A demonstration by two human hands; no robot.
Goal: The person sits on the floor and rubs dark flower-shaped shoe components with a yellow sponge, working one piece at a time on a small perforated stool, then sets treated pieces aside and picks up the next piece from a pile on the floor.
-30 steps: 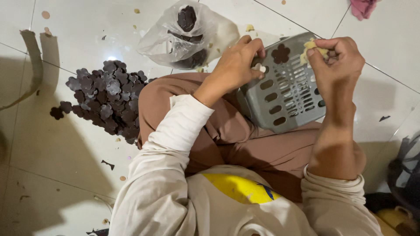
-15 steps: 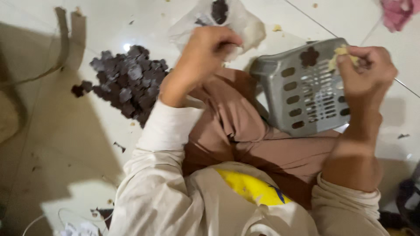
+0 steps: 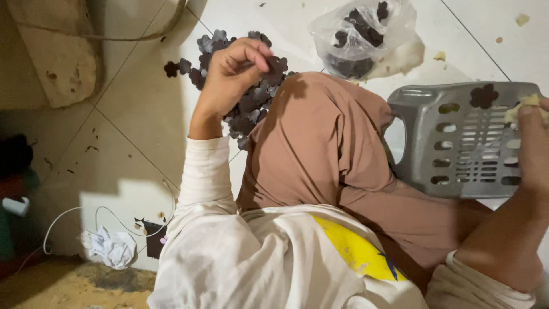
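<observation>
Dark flower-shaped cut-outs in a loose pile (image 3: 251, 97) lie on the tiled floor directly under the left hand (image 3: 231, 74), its fingers curled together, pinching at the heap. Right hand (image 3: 532, 143) grips a pale yellow scrap (image 3: 523, 109) between fingertips, resting on an overturned grey plastic basket (image 3: 452, 143).

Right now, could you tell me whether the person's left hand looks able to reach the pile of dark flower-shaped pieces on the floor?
Probably yes: the left hand is right over the pile of dark flower-shaped pieces, with nothing between them.
</observation>
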